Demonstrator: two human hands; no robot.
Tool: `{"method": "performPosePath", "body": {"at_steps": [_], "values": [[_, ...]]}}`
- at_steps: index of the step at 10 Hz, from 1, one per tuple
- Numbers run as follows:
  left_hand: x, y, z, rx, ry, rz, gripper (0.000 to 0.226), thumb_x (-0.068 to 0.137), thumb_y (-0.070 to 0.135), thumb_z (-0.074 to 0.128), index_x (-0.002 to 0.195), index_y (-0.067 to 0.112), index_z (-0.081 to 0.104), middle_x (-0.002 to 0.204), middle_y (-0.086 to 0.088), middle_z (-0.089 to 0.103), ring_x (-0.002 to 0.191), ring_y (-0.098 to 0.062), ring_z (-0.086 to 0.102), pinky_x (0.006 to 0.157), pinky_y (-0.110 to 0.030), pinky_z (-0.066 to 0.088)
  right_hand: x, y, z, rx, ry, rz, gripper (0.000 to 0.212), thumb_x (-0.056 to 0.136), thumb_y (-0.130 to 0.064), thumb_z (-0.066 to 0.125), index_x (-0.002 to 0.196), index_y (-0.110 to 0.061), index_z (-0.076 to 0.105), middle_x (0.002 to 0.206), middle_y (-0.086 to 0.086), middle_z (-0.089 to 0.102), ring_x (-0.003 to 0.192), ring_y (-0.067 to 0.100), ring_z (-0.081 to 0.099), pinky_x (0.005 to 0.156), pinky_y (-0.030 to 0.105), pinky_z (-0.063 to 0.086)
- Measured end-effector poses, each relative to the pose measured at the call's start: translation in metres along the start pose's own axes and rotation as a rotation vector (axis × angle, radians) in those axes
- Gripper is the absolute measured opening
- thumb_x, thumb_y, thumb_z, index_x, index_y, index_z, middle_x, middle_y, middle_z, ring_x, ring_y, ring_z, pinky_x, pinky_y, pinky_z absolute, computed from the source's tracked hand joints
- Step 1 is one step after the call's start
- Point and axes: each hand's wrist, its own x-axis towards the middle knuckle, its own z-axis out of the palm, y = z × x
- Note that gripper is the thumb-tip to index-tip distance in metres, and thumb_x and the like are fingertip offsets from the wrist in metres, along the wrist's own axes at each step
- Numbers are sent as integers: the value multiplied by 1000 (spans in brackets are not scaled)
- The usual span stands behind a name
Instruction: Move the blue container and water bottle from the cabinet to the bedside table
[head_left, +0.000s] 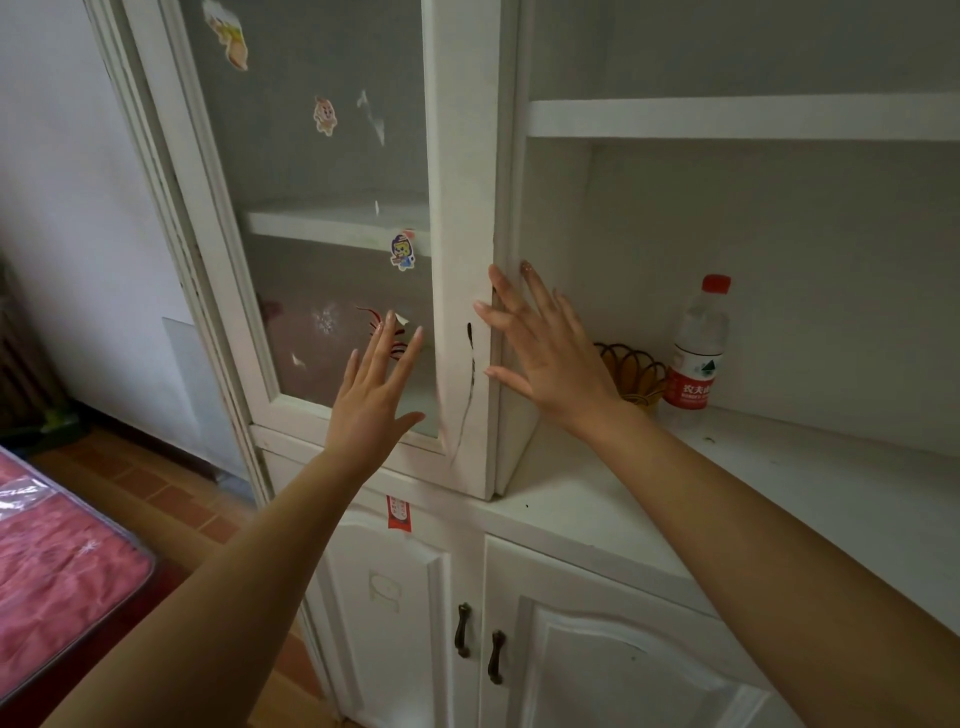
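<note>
Both hands are spread wide, holding nothing — the left hand (376, 400) before the glass door (332, 208), the right hand (545, 348) at the door's edge. The water bottle (696, 345) stands upright on the counter (753, 499) right of the right hand, beside a wicker basket (631, 371).

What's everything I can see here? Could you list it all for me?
Cabinet: one, white, filling most of the view, with open shelves on the right.
Glass door: one, white frame, left part of cabinet, several cartoon stickers on it.
Water bottle: one, clear with red cap and red label, upright on the open shelf.
Basket: one, yellow-orange wire-like, left of the bottle, partly hidden by the right hand.
Lower doors: two, white, dark handles.
Bed cover: one, pink-red, lower left.
Blue container: not visible.
Left hand: open, fingers spread, in front of the glass.
Right hand: open, at the door's edge.
</note>
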Motion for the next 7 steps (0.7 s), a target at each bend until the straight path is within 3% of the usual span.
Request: {"method": "performPosePath", "body": {"at_steps": [2, 3, 4, 6, 7], "values": [[-2, 1, -12, 84, -41, 15, 99, 82, 27, 66, 140, 33, -15, 149, 2, -23, 138, -14, -17, 114, -40, -4, -1, -5, -2, 9, -4, 21, 66, 80, -30, 66, 135, -20, 32, 154, 5, 15, 140, 34, 11, 107, 50, 9], [-6, 2, -22, 95, -67, -5, 97, 82, 31, 65, 143, 31, -10, 155, -3, -15, 142, -19, -9, 115, -42, -2, -2, -11, -8, 8, -22, 58, 67, 81, -26, 66, 138, -18, 32, 154, 6, 17, 139, 36, 17, 107, 50, 12], [-12, 0, -31, 126, -117, -38, 90, 84, 36, 62, 145, 31, -5, 156, -2, -10, 144, -23, -4, 115, -46, 0, -6, -18, -13, 6, -67, 82, 69, 84, -24, 63, 142, -19, 27, 155, 5, 13, 139, 35, 18, 107, 52, 24], [-36, 2, -46, 119, -88, -76, 74, 86, 39, 57, 145, 31, 13, 155, -7, 17, 142, -27, 15, 115, -51, 7, -28, -26, -22, 27, -155, 140, 63, 91, -30, 52, 144, -20, 20, 156, 5, 9, 142, 29, 12, 111, 48, 22], [-43, 12, -53, 93, -17, -78, 62, 87, 35, 59, 141, 24, 31, 146, -8, 38, 135, -28, 33, 114, -51, 18, -42, -34, -33, 79, -140, 173, 52, 94, -26, 48, 141, -18, 29, 153, 8, 21, 140, 29, 19, 110, 43, 23]]}}
